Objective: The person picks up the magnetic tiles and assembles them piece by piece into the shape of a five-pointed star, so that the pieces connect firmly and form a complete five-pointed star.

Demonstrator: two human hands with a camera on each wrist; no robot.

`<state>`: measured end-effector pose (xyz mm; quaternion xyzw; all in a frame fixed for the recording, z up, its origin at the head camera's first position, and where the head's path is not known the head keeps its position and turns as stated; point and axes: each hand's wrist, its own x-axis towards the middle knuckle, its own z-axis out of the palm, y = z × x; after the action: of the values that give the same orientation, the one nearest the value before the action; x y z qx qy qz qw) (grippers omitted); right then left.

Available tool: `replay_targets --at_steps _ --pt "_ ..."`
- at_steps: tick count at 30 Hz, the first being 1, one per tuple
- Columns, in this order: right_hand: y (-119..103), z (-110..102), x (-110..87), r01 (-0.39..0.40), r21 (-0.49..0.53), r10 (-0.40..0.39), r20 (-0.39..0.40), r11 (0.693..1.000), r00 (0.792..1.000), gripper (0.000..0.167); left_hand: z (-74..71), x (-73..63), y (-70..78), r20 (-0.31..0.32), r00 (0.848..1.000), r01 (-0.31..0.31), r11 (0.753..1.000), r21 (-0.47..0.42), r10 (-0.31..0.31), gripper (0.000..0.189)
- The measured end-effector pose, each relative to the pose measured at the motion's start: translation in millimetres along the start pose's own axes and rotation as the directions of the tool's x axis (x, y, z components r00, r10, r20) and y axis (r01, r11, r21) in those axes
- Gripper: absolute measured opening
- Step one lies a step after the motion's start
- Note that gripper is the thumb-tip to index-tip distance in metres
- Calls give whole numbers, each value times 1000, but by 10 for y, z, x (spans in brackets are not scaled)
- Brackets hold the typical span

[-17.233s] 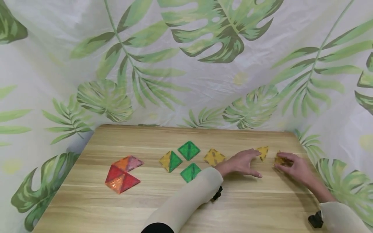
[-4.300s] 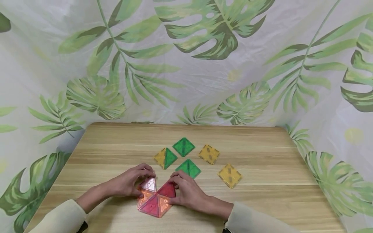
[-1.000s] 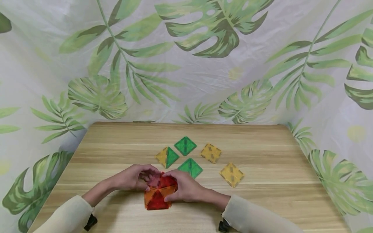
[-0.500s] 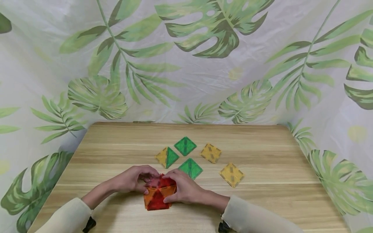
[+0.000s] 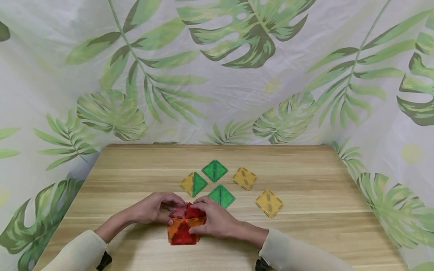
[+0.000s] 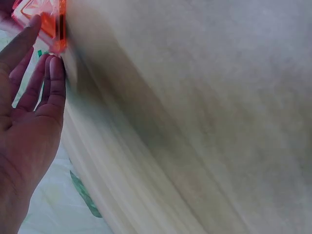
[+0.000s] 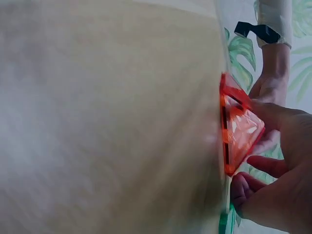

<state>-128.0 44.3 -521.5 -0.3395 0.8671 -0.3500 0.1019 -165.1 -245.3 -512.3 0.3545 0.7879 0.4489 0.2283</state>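
Observation:
Triangular magnetic tiles in red, orange and pink (image 5: 183,236) stand joined as a low, peaked shape near the table's front, left of centre. My left hand (image 5: 154,208) holds its left side, thumb on an orange tile (image 6: 48,24) and the other fingers behind the pink one. From the right, my right hand (image 5: 218,219) grips the shape, its thumb on the front and its fingers at the back red tile (image 5: 196,211). In the right wrist view, the tiles' lower edges (image 7: 226,131) meet the tabletop. The far side of the shape is partly hidden by the fingers.
Behind the hands lie flat pairs of triangles: a yellow-green pair (image 5: 194,184), a green pair (image 5: 215,170) and another green pair (image 5: 222,195), partly covered by the right hand. Two yellow pairs (image 5: 245,178) lie further right. A leaf-print cloth (image 5: 217,94) hangs behind the wooden table (image 5: 322,233).
Earlier the hands were by yellow tiles at right. The flat red-orange-pink fan then came to the front between both hands, and its tiles rose into a peak. Over the last second, almost nothing moved.

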Motion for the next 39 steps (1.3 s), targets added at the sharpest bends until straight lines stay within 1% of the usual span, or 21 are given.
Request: replay_targets --at_steps 3,6,8,10,13,16,20,23,26,30,36,39 --pt "50 -87 78 1 41 1 -50 999 999 61 -51 37 10 -43 999 0 1000 3 0 46" --pt "116 -178 168 -3 28 6 -112 1000 994 60 -107 89 23 -122 993 11 999 41 -6 40" --pt "159 -228 232 -9 5 10 -147 1000 989 59 -139 122 20 -176 984 24 996 80 -10 37" --pt "195 -269 295 -19 -23 15 -175 1000 984 59 -161 154 8 -224 974 43 994 98 -20 35" --pt "244 -309 392 -42 -47 32 -206 998 978 59 -181 203 -22 -282 959 70 993 93 -42 34" --pt "287 -331 481 -73 -68 57 -214 995 975 62 -189 259 -43 -320 945 101 992 74 -72 38" --pt "334 -329 578 -108 -100 85 -216 989 973 67 -200 322 -44 -342 933 151 985 86 -113 43" --pt "351 -303 639 -141 -123 112 -218 982 969 69 -206 343 -28 -340 928 190 978 88 -150 46" --pt "344 -266 689 -176 -146 143 -214 974 966 72 -199 348 8 -336 922 227 972 56 -195 48" --pt "327 -225 730 -209 -169 172 -211 963 962 75 -180 354 43 -333 913 257 966 20 -236 49" --pt "308 -189 743 -231 -187 189 -216 955 958 76 -160 370 53 -333 905 288 957 19 -266 45" --pt "302 -185 741 -224 -176 184 -219 958 958 75 -143 392 63 -329 910 276 961 29 -251 42"
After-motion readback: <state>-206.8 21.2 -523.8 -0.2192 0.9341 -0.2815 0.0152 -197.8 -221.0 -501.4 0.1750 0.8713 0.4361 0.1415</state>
